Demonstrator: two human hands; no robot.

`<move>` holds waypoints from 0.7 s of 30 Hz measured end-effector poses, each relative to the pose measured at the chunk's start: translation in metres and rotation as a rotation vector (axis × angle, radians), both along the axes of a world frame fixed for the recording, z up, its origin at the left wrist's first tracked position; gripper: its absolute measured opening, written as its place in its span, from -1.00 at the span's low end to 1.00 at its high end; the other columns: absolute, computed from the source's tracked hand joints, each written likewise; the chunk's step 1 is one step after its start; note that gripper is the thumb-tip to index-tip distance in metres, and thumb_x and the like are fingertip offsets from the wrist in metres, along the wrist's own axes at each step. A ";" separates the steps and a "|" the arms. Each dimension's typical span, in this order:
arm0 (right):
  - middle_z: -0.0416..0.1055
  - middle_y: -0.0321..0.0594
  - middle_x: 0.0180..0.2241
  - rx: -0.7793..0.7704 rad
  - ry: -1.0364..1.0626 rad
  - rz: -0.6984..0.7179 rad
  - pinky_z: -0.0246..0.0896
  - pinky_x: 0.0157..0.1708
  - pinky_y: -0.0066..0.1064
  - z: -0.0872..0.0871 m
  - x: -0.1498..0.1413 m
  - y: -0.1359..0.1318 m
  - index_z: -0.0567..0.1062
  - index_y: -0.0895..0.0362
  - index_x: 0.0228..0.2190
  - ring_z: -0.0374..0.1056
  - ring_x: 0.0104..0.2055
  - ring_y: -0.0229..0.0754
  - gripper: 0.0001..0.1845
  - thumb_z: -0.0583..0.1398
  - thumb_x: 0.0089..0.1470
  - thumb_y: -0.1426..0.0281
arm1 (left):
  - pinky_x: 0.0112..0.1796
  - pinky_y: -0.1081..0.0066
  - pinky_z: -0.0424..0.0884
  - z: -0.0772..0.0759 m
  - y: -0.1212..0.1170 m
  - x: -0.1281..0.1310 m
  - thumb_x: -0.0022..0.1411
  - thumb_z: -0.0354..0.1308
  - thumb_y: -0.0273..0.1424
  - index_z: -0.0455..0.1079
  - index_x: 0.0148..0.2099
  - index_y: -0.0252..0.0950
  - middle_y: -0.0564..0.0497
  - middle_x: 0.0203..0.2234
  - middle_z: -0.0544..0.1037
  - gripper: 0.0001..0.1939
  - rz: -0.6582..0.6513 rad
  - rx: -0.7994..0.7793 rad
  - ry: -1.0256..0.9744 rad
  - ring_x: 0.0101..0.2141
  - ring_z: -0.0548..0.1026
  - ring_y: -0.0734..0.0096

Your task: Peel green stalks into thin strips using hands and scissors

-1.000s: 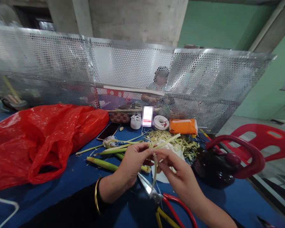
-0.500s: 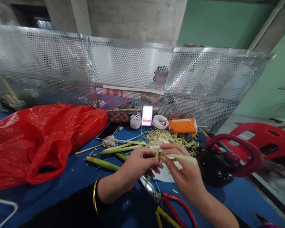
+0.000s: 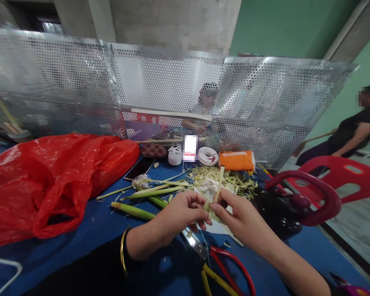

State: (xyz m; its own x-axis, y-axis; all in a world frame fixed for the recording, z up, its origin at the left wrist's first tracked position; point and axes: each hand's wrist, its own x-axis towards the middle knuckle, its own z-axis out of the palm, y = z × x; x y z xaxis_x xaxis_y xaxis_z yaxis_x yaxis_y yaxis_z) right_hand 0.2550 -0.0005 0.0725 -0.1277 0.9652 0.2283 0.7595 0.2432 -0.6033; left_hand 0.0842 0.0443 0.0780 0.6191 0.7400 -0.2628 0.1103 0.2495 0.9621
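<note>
A: What has changed between our fingers?
B: The angle of the pale leaf strip (image 3: 221, 179). Half a second ago it lies across our right hand (image 3: 239, 214), tip to the right; now it stands steeply, tip toward the orange pack (image 3: 237, 160) on the far side.
A: How do we hold it?
B: Our right thumb and forefinger pinch its lower part. Our left hand (image 3: 183, 213) is close beside, thumb and forefinger pressed together at the foot of the strip. The fingers hide how it crosses there, so we cannot tell a fold from a wrap.
A: And where is it?
B: Over the white paper (image 3: 217, 227), between the scissors (image 3: 195, 242) on the near side and the heap of leaf trimmings (image 3: 246, 187) beyond.
A: What do we make of the swing?
B: We judge that the strip is being turned against the held end, so the left pinch probably has to stay steady.
A: Anything else new?
B: A person in dark clothes (image 3: 354, 127) appears at the far right, beyond the red chair (image 3: 354, 181), well apart from our hands. We think it leaves our work undisturbed.
</note>
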 end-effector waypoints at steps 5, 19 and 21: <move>0.14 -0.39 -0.60 -0.040 0.135 0.031 0.00 -0.55 -0.45 0.000 0.003 0.003 0.24 0.09 -0.57 0.09 -0.53 -0.27 -0.70 0.10 0.15 0.28 | -0.55 0.53 0.28 -0.002 0.001 -0.001 -0.11 0.20 -0.41 0.35 -0.38 -0.32 0.05 -0.59 0.50 -0.83 -0.036 0.026 -0.019 -0.58 0.41 0.53; 0.19 -0.39 -0.58 0.020 0.224 -0.040 0.03 -0.52 -0.44 -0.010 -0.002 0.008 0.31 0.11 -0.51 0.10 -0.52 -0.28 -0.71 0.07 0.19 0.24 | -0.56 0.51 0.30 -0.012 -0.002 0.004 -0.06 0.31 -0.28 0.39 -0.44 -0.35 0.08 -0.61 0.43 -0.76 0.097 0.087 -0.140 -0.59 0.36 0.54; 0.16 -0.40 -0.59 0.005 0.220 -0.005 0.01 -0.54 -0.45 -0.007 0.000 0.008 0.31 0.11 -0.50 0.09 -0.52 -0.29 -0.71 0.09 0.17 0.21 | -0.56 0.51 0.30 -0.013 0.000 0.003 -0.05 0.31 -0.28 0.42 -0.39 -0.36 0.08 -0.62 0.43 -0.75 0.115 0.085 -0.144 -0.59 0.37 0.53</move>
